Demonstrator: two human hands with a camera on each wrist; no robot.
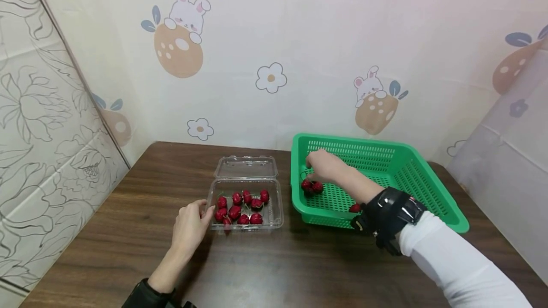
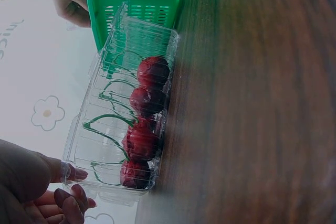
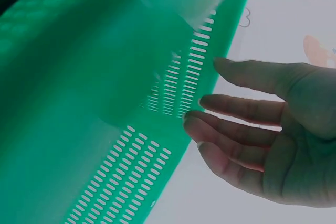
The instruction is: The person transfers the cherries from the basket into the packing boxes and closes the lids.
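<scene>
My left hand (image 1: 190, 225) grips the left wall of a clear plastic clamshell box (image 1: 246, 183), thumb and fingers at its rim. Its lid is folded back. Inside lie several dark red cherries (image 1: 234, 212), their green stems (image 2: 107, 116) showing in the left wrist view. My right hand (image 1: 327, 168) reaches over the left part of a green plastic basket (image 1: 381, 153), just above a small cluster of cherries (image 1: 318, 187). In the right wrist view its fingers (image 3: 236, 135) are apart and loosely bent, with nothing visible between thumb and fingers.
Another cherry (image 1: 354, 208) lies near the basket's front wall, partly behind my right forearm. Box and basket stand side by side on a dark wooden table (image 1: 265, 270). A printed cloth wall (image 1: 239, 108) rises right behind the table's back edge.
</scene>
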